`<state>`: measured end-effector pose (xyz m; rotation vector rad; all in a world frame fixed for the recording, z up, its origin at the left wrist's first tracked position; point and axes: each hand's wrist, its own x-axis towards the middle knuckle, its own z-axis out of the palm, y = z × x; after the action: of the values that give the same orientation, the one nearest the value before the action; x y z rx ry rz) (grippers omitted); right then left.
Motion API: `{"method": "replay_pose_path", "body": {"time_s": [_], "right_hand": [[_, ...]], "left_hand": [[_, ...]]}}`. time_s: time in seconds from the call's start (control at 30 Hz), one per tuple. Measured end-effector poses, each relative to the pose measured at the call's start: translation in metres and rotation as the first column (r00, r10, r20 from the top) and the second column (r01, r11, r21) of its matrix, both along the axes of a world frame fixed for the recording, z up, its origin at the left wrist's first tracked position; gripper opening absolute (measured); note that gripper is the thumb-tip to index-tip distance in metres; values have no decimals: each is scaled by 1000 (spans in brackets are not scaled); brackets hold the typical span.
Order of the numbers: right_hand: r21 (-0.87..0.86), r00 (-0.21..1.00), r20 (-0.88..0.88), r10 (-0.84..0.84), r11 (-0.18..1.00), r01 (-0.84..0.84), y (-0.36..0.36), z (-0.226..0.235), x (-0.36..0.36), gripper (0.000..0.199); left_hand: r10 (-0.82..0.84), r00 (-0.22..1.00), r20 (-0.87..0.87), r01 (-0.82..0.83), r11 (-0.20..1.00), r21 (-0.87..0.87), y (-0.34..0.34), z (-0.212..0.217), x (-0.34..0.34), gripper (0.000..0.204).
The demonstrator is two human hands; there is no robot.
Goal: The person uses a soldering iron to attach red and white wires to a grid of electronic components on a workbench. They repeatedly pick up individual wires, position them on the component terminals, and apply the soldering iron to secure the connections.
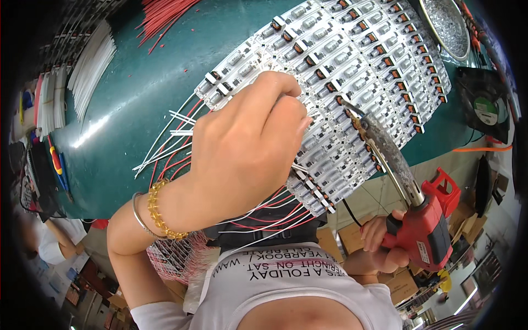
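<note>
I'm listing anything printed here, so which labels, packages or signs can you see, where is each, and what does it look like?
Small white rectangular label: side of the red soldering gun in the right hand.
Round green and white sticker: hub of the black square fan, right edge.
Brown cardboard boxes: on the floor below the table edge.

Round metal dish [446, 25], black fan [484, 104], red wire bundle [162, 15], white wire stacks [91, 69].

— Where's the left hand [242, 143]?
— Pressed down on the white circuit board panel [352, 60] on the green desk [132, 93], fingers pinched.
— And the right hand [385, 242]?
— Near right, gripping a red soldering gun [423, 220], its tip touching the panel.
</note>
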<state>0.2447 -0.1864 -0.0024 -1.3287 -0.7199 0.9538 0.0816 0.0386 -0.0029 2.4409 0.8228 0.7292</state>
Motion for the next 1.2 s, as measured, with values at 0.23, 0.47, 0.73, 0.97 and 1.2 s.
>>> {"method": "replay_pose_path", "body": {"time_s": [0.23,0.47,0.73,0.97,1.2], "right_hand": [[202,975,-174,-136,964,171,-2,-17,-12,79],[133,925,119,360,918,-374,-7,-22,28,73],[207,987,74,142,966,-154,0,-18,3,71],[-21,988,62,-144,989,145,-7,-2,-14,78],[-12,992,53,-117,993,118,6,2,-17,80]], "left_hand": [[51,998,44,-51,999,-7,-4,-5,3,13],[51,998,42,-53,998,44,-3,-6,3,14],[44,995,85,-52,994,99,-3,-12,4,15],[48,996,77,-57,991,122,-3,-10,5,16],[3,997,73,6,993,-114,-1,5,1,6]]}}
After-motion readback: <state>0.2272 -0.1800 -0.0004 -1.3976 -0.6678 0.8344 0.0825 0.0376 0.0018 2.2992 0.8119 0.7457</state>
